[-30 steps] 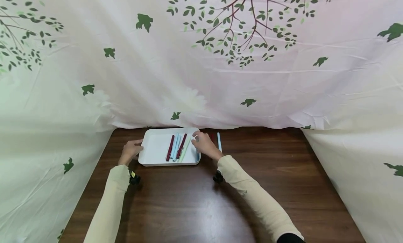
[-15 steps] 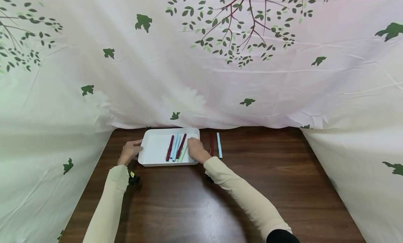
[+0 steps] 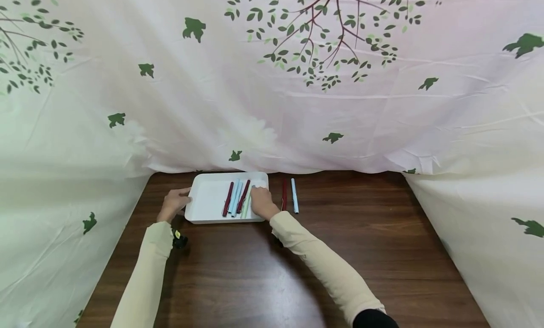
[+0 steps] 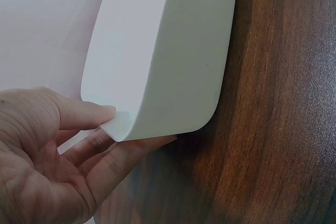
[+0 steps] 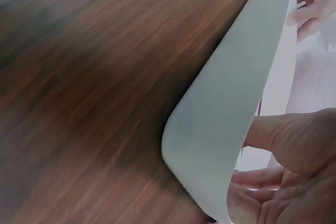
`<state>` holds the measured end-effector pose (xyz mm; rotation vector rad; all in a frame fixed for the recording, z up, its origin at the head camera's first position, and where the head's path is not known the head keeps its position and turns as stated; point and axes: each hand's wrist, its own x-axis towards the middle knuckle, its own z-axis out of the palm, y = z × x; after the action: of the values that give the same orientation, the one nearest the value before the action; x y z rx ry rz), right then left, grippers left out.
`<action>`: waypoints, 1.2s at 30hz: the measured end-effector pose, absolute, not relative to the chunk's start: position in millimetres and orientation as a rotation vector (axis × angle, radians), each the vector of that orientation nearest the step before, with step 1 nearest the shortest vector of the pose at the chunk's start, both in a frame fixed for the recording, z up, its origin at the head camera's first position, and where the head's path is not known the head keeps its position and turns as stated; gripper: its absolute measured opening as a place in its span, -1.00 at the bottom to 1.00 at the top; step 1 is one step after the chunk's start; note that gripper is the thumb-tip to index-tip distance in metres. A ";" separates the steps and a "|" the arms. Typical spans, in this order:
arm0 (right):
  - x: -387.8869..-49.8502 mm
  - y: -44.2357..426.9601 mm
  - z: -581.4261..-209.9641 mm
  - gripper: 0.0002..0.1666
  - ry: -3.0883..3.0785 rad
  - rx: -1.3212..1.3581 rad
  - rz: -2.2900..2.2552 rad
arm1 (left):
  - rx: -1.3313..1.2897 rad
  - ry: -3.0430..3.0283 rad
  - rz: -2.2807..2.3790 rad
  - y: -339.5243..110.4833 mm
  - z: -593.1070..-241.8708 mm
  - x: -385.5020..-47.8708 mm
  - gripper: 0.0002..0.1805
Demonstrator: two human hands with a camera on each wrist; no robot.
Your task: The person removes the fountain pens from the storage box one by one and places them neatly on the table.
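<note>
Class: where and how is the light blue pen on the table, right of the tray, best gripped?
Grip the light blue pen at mid-length, probably from above, pinching across its slim barrel. It lies flat, pointing away from the camera, long sides facing left and right; a gap separates it from the dark red pen on its left.

Left sleeve (image 3: 142, 276): cream cloth, creased at the cuff. Right sleeve (image 3: 325, 267): matching, meeting black fabric (image 3: 375, 319) higher up. Left wrist: I log one compact black device (image 3: 180, 240), yellow-green mark (image 3: 177, 234). Left hand (image 3: 173, 204), right hand (image 3: 262, 203): I record both bare.
</note>
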<state>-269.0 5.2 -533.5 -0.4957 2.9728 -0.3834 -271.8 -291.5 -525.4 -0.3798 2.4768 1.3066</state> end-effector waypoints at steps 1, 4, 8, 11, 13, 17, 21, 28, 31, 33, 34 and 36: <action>-269.4 4.9 -533.0 -0.87 2.967 -0.479 -0.410 | -0.376 2.476 1.305 -291.9 -524.9 -271.4 -0.38; -270.6 5.3 -531.9 -0.93 2.954 -0.425 -0.496 | -0.361 2.478 1.300 -293.0 -524.1 -270.6 -0.38; -272.7 8.9 -529.5 -0.76 2.904 -0.340 -0.680 | -0.367 2.487 1.302 -292.6 -524.9 -270.4 -0.38; -274.2 14.1 -526.8 -0.59 2.830 -0.253 -0.848 | -0.353 2.491 1.318 -290.9 -525.4 -270.1 -0.39; -275.3 18.5 -524.6 -0.52 2.768 -0.186 -0.967 | -0.340 2.488 1.334 -290.0 -524.8 -269.6 -0.39; -277.2 28.8 -520.4 -0.44 2.640 -0.085 -1.183 | -0.344 2.485 1.326 -291.1 -523.7 -268.4 -0.39; -275.6 40.7 -514.6 -0.63 2.502 -0.045 -1.416 | -0.361 2.474 1.309 -292.5 -523.0 -270.6 -0.38; -270.7 53.9 -499.2 -0.73 2.337 0.006 -1.639 | -0.379 2.475 1.303 -291.1 -522.0 -271.5 -0.38; -270.8 56.7 -494.2 -0.71 2.325 0.027 -1.633 | -0.388 2.476 1.292 -290.8 -522.6 -270.3 -0.39; -272.3 59.0 -491.7 -0.71 2.308 0.034 -1.641 | -0.392 2.479 1.291 -291.0 -522.7 -270.5 -0.39; -273.1 60.3 -491.0 -0.71 2.297 0.037 -1.645 | -0.400 2.475 1.291 -291.1 -522.8 -270.6 -0.39; -274.6 63.2 -490.7 -0.71 2.270 0.048 -1.653 | -0.418 2.469 1.284 -291.8 -523.6 -270.9 -0.39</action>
<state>-274.6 63.2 -490.7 0.0475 2.2697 -1.6527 -270.9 -291.8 -523.6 -0.4176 2.4692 1.2844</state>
